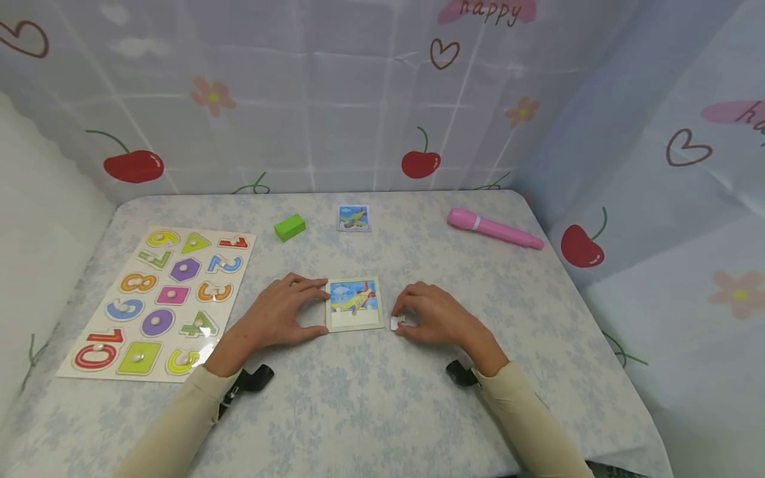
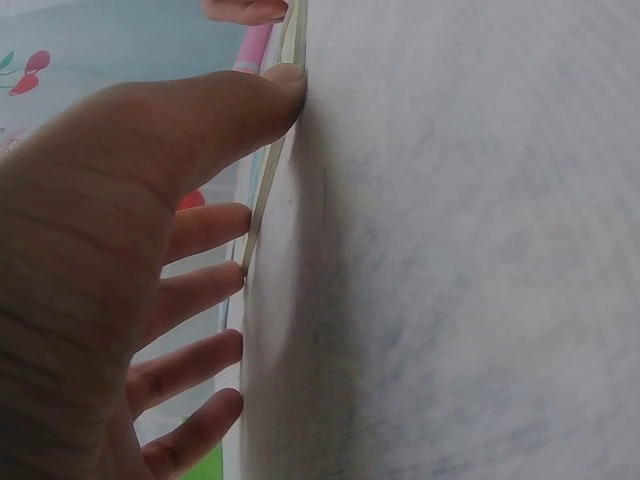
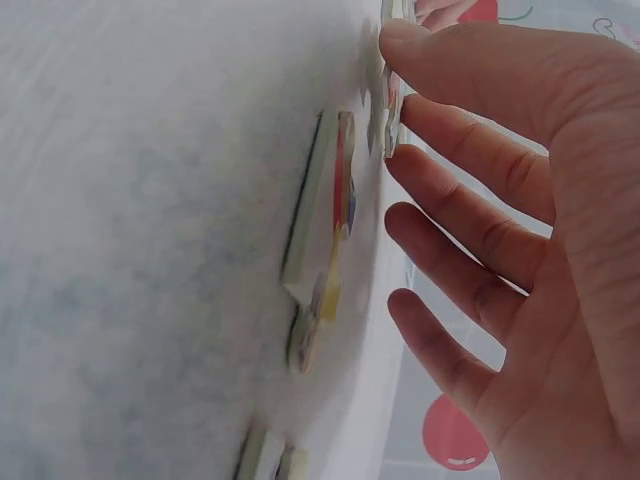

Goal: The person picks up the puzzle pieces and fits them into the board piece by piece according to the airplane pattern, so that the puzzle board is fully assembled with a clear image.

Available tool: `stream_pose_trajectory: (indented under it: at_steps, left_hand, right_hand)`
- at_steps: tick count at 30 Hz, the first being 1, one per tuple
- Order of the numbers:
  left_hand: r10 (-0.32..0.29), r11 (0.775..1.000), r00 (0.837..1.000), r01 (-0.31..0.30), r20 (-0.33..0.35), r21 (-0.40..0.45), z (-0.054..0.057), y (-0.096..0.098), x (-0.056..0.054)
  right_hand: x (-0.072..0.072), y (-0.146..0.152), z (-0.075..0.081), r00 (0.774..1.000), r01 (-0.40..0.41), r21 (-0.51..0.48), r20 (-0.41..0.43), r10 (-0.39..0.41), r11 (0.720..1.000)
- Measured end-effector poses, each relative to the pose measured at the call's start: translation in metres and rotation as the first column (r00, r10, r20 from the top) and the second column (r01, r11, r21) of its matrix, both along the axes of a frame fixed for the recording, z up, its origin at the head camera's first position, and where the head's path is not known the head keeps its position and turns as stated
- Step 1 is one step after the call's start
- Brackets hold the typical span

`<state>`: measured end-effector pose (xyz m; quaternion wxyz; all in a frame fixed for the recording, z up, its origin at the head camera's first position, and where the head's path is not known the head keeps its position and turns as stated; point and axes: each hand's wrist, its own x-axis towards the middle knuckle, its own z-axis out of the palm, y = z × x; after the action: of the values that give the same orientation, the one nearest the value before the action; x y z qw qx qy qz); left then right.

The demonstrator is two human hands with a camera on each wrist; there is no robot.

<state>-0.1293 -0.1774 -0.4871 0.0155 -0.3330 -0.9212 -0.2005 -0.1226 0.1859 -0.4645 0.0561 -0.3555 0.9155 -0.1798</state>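
Note:
A small square jigsaw board (image 1: 354,321) with an airplane picture lies flat in the middle of the table; its upper part is filled and its lower strip is blank. My left hand (image 1: 283,309) rests beside it, thumb and fingertips touching its left edge. Just right of the board, my right hand (image 1: 439,315) pinches a small jigsaw piece (image 1: 394,323) between thumb and fingers. That piece is partly hidden in the head view. In the right wrist view a loose jigsaw piece (image 3: 320,220) lies under the palm, with another piece (image 3: 265,455) beyond it.
A matching airplane picture card (image 1: 354,218) lies at the back, with a green block (image 1: 290,228) to its left. A pink rod (image 1: 496,229) with a pale band lies back right. A large knobbed number and shape board (image 1: 133,332) covers the left side.

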Motion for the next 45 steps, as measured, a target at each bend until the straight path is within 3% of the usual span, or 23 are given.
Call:
stream_pose_trajectory:
  at_steps: [20,45]
  left_hand:
    - [-0.002,1.000,1.000,0.002,-0.001,0.002,0.000,-0.002,-0.002]
    - [-0.004,1.000,1.000,0.004,-0.001,0.020,0.000,-0.002,-0.002]
  right_hand:
    - [-0.010,-0.036,0.013,0.993,-0.099,-0.002,-0.068,0.099,0.995]
    - [-0.018,-0.085,0.005,0.978,-0.189,0.002,-0.087,0.188,0.982]
